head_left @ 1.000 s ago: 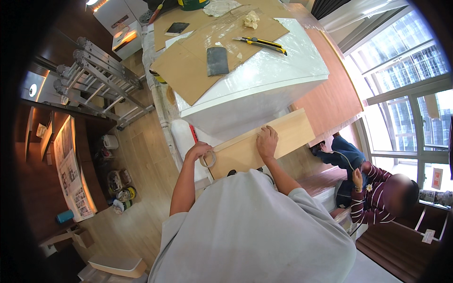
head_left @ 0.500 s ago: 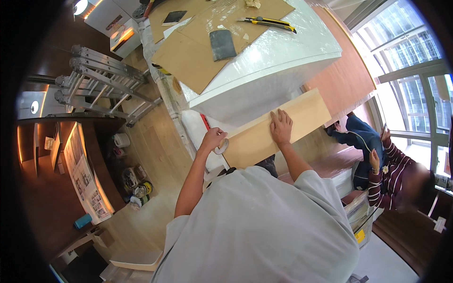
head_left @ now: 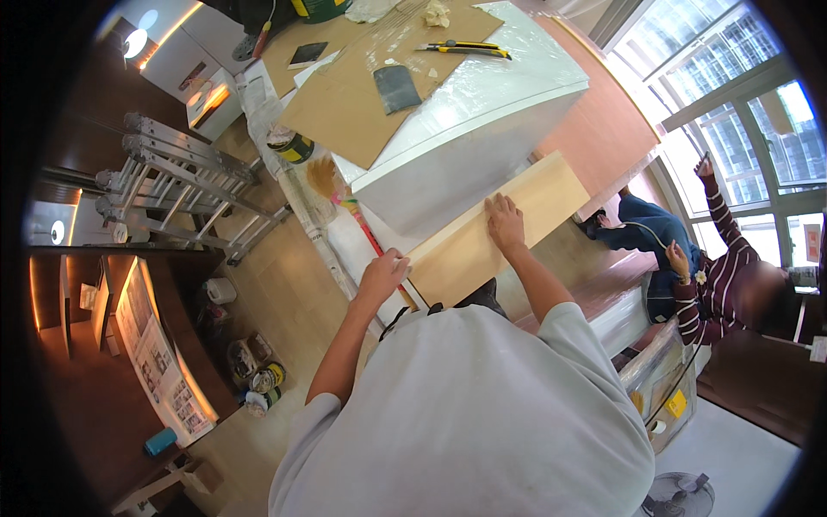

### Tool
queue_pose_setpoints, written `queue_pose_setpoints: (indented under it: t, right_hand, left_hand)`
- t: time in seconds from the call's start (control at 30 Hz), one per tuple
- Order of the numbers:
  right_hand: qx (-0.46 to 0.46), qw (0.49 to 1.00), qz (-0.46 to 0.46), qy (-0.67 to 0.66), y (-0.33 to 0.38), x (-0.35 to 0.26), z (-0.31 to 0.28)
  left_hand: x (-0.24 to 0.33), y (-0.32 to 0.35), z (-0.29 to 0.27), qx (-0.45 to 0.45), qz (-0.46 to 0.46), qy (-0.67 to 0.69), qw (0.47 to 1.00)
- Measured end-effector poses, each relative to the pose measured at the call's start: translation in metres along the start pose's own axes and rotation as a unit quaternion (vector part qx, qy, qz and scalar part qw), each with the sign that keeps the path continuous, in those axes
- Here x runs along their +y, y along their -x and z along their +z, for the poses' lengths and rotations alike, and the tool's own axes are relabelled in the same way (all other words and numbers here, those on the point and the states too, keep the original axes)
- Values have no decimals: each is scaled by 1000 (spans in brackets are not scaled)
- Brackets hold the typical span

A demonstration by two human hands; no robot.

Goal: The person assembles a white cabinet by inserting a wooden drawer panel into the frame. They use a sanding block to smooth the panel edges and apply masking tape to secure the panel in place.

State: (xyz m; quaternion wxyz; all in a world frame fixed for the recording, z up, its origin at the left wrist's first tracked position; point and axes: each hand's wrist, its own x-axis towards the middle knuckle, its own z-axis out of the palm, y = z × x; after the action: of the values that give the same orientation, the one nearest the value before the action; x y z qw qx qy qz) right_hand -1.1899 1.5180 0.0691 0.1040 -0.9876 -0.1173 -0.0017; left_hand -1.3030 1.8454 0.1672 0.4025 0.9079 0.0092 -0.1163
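A pale wooden board (head_left: 482, 246) lies slantwise before me, beside the white box-shaped piece (head_left: 465, 164). My right hand (head_left: 506, 222) rests on the board's upper face, fingers stretched out and a little apart. At the board's left end is my left hand (head_left: 384, 276), its fingers curled together by the corner. What it pinches is hidden by the hand. Close to its fingertips lies a brush with a red handle (head_left: 366, 228) and pale bristles (head_left: 322, 177).
On the white piece lie cardboard (head_left: 345, 108), a dark sanding sheet (head_left: 397, 90) and a yellow-black utility knife (head_left: 465, 48). A folded ladder (head_left: 189, 172) stands left, cans (head_left: 267, 376) on the floor. A person in a striped top (head_left: 732, 293) sits at right by the windows.
The white ring-shaped roll by my left hand no longer shows. My right hand still lies on the board. The person at right has raised an arm toward the window. The view has shifted.
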Motion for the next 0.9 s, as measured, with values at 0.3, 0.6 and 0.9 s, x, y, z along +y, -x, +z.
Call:
queue_pose_setpoints:
  t: [0.3,0.6,0.9]
  right_hand:
    - [-45,999,19,-5,-5,-3,-5]
    - [-33,999,13,8,-3,-3,0]
    - [-42,999,16,16,-2,-5,1]
  left_hand:
    - [-46,36,-20,-56,-74,-183,979]
    - [-84,44,-6,-120,-202,107,966]
    - [-120,32,17,-115,-217,109,963]
